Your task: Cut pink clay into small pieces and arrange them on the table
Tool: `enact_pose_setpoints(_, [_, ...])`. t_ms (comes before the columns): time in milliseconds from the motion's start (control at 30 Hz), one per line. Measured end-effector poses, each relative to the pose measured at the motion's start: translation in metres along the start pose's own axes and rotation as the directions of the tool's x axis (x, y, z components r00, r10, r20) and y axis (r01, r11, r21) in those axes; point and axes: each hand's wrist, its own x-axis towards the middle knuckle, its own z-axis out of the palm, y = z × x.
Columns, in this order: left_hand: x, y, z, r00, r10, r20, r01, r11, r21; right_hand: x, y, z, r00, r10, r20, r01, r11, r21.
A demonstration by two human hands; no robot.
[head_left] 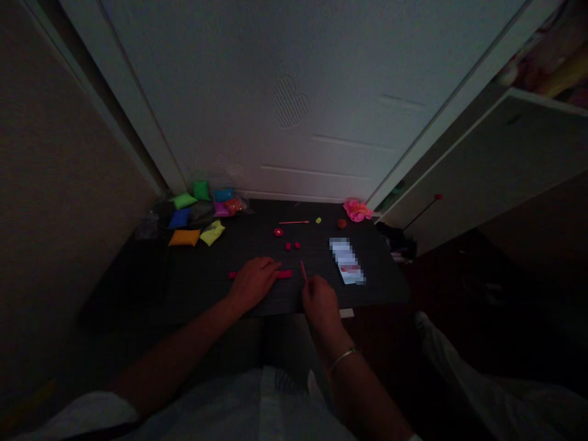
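Observation:
My left hand (254, 282) lies flat, fingers stretched out, on a long red strip of clay (285, 274) on the dark table (197, 288). The strip sticks out on both sides of the hand. My right hand (319, 302) is closed in a pinch round a thin red stick (304, 270) that points up and away, just right of the strip's end. A thin bracelet sits on my right wrist.
Small red clay bits (293, 245), a red disc (278, 232), a thin pink rod (294, 222) and a yellow bit (318, 220) lie beyond. Several coloured clay bags (197, 214) sit back left, a pink clay flower (357, 211) back right, a blurred card (348, 261) to the right.

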Motion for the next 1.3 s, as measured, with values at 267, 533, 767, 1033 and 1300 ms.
enact_pose_setpoints(267, [-0.011, 0.009, 0.018, 0.996, 0.045, -0.076, -0.047, 0.999, -0.024, -0.023, -0.007, 0.002, 0.994, 0.0, 0.111, 0.009, 0.996, -0.085])
enact_pose_setpoints(533, [-0.01, 0.009, 0.022, 0.996, 0.04, -0.082, -0.046, 0.997, -0.068, -0.034, -0.02, 0.009, 0.994, -0.09, 0.067, 0.091, 0.996, -0.024])
enact_pose_setpoints(767, [-0.005, 0.015, 0.023, 0.994, -0.087, -0.074, 0.071, 0.979, -0.194, -0.032, -0.021, 0.009, 0.994, -0.089, 0.068, 0.092, 0.995, -0.045])
enact_pose_setpoints(1033, [-0.005, 0.017, 0.021, 0.991, -0.116, -0.064, 0.097, 0.966, -0.242, -0.032, -0.02, 0.012, 0.992, -0.1, 0.081, 0.108, 0.989, -0.098])
enact_pose_setpoints(1300, [-0.005, 0.017, 0.024, 0.992, -0.109, -0.068, 0.091, 0.97, -0.226, -0.032, -0.022, 0.011, 0.99, -0.107, 0.091, 0.118, 0.985, -0.127])
